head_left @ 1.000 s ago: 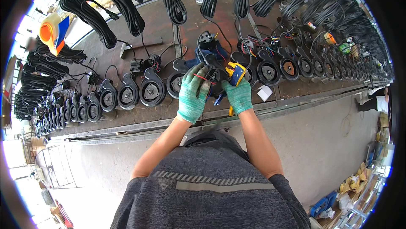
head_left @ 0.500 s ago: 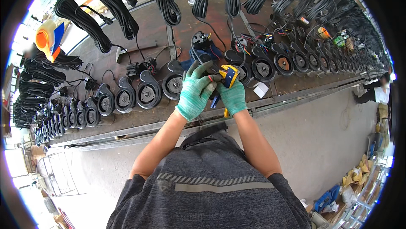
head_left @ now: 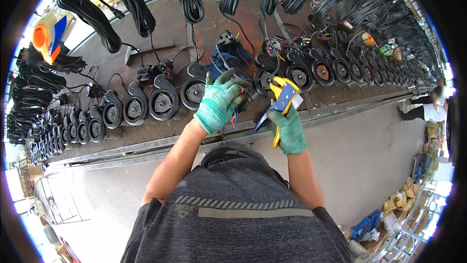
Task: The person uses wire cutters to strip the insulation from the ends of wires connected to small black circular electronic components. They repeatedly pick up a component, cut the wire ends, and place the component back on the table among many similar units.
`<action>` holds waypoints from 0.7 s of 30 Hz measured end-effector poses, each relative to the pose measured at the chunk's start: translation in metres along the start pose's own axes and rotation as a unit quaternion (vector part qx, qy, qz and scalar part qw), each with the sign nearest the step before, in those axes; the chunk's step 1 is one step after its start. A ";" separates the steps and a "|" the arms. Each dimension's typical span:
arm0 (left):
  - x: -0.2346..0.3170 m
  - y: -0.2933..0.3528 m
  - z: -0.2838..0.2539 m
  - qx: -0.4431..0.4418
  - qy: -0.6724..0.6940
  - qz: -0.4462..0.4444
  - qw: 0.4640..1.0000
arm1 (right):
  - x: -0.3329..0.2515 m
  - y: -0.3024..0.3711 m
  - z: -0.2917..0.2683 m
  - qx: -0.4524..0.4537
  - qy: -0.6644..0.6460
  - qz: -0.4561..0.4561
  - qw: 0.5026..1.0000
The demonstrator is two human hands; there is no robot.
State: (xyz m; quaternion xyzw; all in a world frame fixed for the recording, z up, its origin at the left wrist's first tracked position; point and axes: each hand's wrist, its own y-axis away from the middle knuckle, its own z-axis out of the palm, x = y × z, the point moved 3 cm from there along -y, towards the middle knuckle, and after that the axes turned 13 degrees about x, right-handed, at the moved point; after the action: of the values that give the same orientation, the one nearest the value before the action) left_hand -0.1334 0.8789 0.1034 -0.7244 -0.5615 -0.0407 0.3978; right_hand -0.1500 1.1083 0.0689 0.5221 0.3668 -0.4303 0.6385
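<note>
We've pulled both gloved hands back toward the bench edge: left hand [head_left: 220,100] now pinches the pump's coloured wires [head_left: 235,116], right hand [head_left: 288,128] clenches the yellow-blue wire stripper [head_left: 281,98] beside them, ready for stripping.

A black pump housing [head_left: 245,98] is being gripped by the left hand [head_left: 220,101]; at three o'clock, a yellow-and-blue wire stripper [head_left: 281,98] is being held by the right hand [head_left: 290,129].

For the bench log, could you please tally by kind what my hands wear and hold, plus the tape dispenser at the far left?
Green gloves: 2, on the left hand and right hand
Yellow-and-blue hand tool: 1, in the right hand
Black wired part: 1, in the left hand
Orange tape dispenser: 1
Total: 5
</note>
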 end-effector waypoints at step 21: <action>-0.001 0.010 0.017 0.027 0.097 -0.053 0.993 | -0.028 -0.017 0.022 0.012 -0.022 0.032 0.999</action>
State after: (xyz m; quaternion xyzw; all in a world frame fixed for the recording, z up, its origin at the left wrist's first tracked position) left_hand -0.1320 0.8884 0.0857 -0.6751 -0.5588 -0.1166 0.4673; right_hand -0.1756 1.0901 0.0926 0.5316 0.3303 -0.4256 0.6536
